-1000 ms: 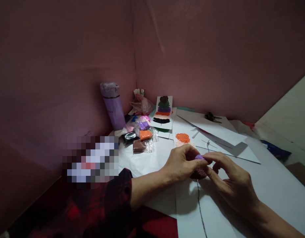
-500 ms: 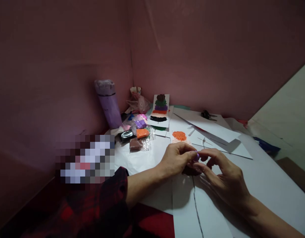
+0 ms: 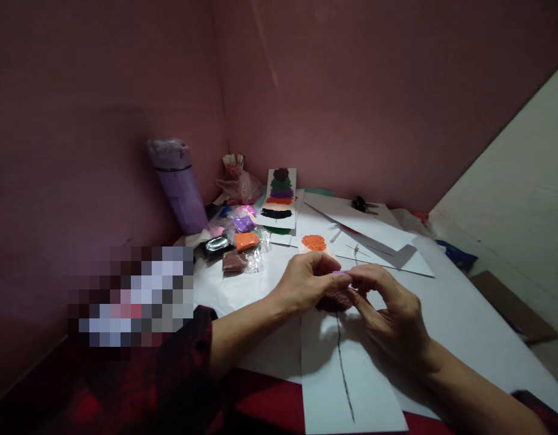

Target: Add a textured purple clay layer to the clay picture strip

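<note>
My left hand [image 3: 304, 283] is closed, its thumb and fingertips pinching a small lump of purple clay [image 3: 339, 273]. From the other side, my right hand [image 3: 392, 308] has its fingertips on the same lump, which is mostly covered by fingers. Just beneath them, a dark brown textured patch [image 3: 332, 304] shows on a long white card [image 3: 324, 374]. A black line [image 3: 345, 368] runs down that card towards me. Beyond my hands, an orange textured patch [image 3: 314, 243] sits at the card's far end.
Wrapped clay packets [image 3: 246, 241] in several colours lie left. A card with coloured bands [image 3: 279, 199] leans at the back, near a tall purple wrapped roll [image 3: 179, 187]. Thin sticks [image 3: 357, 251], white sheets [image 3: 369, 226] and black-handled scissors [image 3: 359, 203] lie beyond my hands.
The whole view has shifted, so everything sits further left in the picture. My fingers have closed further over the purple clay, and less of it shows.
</note>
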Action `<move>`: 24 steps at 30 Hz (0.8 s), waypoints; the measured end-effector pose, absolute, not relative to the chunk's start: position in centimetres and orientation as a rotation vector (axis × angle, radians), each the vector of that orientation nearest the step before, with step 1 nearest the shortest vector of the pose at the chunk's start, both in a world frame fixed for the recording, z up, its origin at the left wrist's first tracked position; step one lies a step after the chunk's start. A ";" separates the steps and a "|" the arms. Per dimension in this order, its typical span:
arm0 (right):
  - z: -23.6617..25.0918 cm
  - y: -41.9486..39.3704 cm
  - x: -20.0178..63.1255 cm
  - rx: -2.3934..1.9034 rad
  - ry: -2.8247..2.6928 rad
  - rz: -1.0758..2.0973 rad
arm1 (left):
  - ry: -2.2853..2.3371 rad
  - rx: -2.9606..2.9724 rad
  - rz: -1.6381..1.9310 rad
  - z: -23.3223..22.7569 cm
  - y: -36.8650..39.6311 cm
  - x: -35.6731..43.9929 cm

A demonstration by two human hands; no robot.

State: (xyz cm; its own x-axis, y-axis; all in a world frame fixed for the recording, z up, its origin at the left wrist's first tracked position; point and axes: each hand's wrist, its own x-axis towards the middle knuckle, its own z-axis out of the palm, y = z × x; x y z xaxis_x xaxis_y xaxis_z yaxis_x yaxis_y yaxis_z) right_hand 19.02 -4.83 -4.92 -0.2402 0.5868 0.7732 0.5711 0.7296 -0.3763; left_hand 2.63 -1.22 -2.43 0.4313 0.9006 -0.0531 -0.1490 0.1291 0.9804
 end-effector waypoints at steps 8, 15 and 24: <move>-4.9 -4.5 18.8 -0.912 -1.880 0.070 | 0.725 1.072 0.944 -2.0 -0.5 1.8; -4.9 -4.6 18.9 -0.921 -1.887 0.087 | 0.780 1.093 0.914 -2.7 -0.8 2.3; -4.8 -4.6 19.0 -0.928 -1.858 0.042 | 0.803 1.110 0.929 -2.3 -1.3 2.5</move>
